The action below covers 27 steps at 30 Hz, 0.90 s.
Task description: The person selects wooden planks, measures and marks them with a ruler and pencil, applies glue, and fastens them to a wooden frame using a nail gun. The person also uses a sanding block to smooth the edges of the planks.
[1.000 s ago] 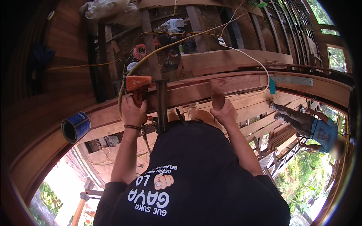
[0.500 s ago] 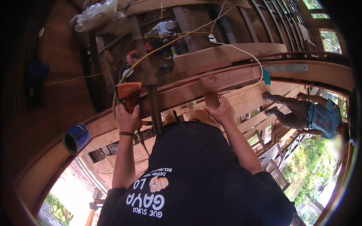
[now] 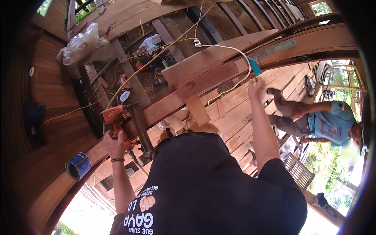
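My left hand (image 3: 114,145) is at the handle of an orange nail gun (image 3: 114,114), fingers curled about its lower part. The gun's dark magazine (image 3: 138,127) leans against the wooden beam (image 3: 162,110). My right hand (image 3: 257,89) is raised to the right with curled fingers, just below the teal handle (image 3: 254,66) of a try square; whether they touch it or hold anything is hidden. The square's steel blade (image 3: 276,48) lies along the beam. A short wooden board (image 3: 197,110) rests by the beam in front of my body, with no hand on it.
A blue can (image 3: 78,166) stands at the left. A yellow hose (image 3: 150,61) and a white cable (image 3: 229,47) cross the open floor joists (image 3: 168,37). Clear plastic sheeting (image 3: 88,45) lies far left. A person in a blue shirt (image 3: 331,123) is at the right.
My right hand has let go of the short board and moved right, up to the try square's teal handle. My left hand has slid lower on the nail gun. The view has turned.
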### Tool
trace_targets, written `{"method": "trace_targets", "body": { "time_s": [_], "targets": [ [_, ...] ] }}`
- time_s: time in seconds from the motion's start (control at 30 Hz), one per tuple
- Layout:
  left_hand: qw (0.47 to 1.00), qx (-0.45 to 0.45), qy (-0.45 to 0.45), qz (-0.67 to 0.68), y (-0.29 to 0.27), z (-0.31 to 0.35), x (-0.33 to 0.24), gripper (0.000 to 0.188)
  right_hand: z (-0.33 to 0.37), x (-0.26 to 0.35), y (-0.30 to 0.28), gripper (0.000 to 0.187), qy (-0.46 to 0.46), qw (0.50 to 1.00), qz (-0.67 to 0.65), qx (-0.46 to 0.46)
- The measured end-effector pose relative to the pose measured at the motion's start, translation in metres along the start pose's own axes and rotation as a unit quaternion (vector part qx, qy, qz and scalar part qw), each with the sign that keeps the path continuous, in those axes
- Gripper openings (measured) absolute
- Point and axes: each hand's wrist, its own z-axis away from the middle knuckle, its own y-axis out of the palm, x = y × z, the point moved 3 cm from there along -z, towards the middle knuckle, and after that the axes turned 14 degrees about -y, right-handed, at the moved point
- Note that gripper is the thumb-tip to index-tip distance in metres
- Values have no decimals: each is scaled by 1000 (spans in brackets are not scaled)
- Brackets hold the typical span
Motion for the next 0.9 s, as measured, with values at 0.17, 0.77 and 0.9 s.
{"method": "trace_targets", "body": {
  "time_s": [0.17,0.77,0.9],
  "targets": [
    [980,-177,87,-18,-16,29,-27,49,-72,-83,33,45,-99,992,71,31],
    [965,115,211,102,97,127,-164,29,30,4,-39,26,-73,951,-225,199],
    [944,111,293,103,123,103,-213,40,103,62,-32,25,37,876,-380,295]
  ]
}}
